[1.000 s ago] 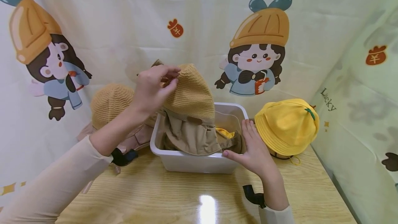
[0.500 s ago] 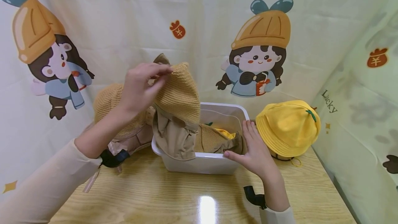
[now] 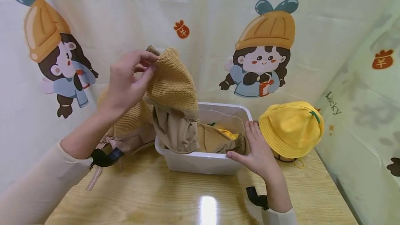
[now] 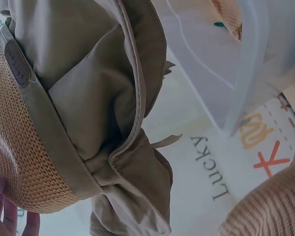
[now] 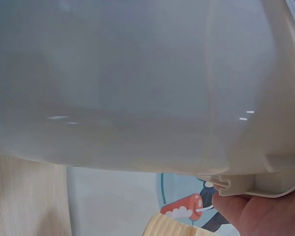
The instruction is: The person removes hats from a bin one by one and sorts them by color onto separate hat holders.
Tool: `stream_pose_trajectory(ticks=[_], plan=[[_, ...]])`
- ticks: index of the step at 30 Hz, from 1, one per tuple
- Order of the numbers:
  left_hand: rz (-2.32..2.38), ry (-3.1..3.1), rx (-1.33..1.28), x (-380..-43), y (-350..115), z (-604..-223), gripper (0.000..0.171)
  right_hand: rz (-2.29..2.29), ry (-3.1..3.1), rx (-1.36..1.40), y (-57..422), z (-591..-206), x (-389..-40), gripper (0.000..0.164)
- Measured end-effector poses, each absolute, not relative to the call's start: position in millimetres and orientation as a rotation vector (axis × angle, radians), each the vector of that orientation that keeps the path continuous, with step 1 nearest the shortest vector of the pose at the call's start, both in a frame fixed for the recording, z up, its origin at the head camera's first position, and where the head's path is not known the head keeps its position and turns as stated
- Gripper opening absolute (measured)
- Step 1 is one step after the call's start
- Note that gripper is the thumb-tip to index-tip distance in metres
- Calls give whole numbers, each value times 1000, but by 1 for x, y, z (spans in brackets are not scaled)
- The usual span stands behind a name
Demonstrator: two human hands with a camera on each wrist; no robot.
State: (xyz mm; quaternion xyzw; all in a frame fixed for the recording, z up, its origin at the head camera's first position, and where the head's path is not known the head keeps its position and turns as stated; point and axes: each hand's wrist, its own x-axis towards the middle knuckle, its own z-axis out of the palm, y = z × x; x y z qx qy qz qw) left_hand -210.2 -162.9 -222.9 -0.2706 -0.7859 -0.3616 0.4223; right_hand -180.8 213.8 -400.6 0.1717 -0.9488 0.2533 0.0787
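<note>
My left hand (image 3: 128,79) pinches the top of a sun hat (image 3: 175,82) with a woven tan crown and a khaki cloth brim. The hat hangs over the left part of a white plastic bin (image 3: 203,164), its brim overlapping the front rim in the head view. In the left wrist view, the hat's cloth band (image 4: 54,142) carries a small dark label, and fingertips (image 4: 32,223) show at the crown. My right hand (image 3: 260,152) holds the bin's right front corner, thumb on the front rim and fingers along the right one.
Inside the bin lie another woven tan hat (image 3: 210,136) and something yellow (image 3: 229,134). A yellow bucket hat (image 3: 290,129) with a green leaf sits right of the bin. Left of it, partly behind my arm, stands a ribbed tan hat (image 3: 131,121). A printed curtain (image 3: 206,20) hangs behind the wooden table (image 3: 156,197).
My left hand has moved left and up with the sun hat, uncovering the woven hat inside the bin. My right hand has stayed on the bin's corner.
</note>
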Motion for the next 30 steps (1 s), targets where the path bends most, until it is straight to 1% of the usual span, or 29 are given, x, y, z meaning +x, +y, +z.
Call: stream_pose_trajectory(ticks=[15,25,30], plan=[[-845,-1871,-463,-200,-198,-200,17,746,-2834,530,213,-400,-180,118],[-842,-1833,-299,-206,-238,-199,17,695,-2846,535,207,-400,-181,117],[-868,-1827,-273,-209,-250,-203,18,599,-2889,530,207,-396,-179,114]])
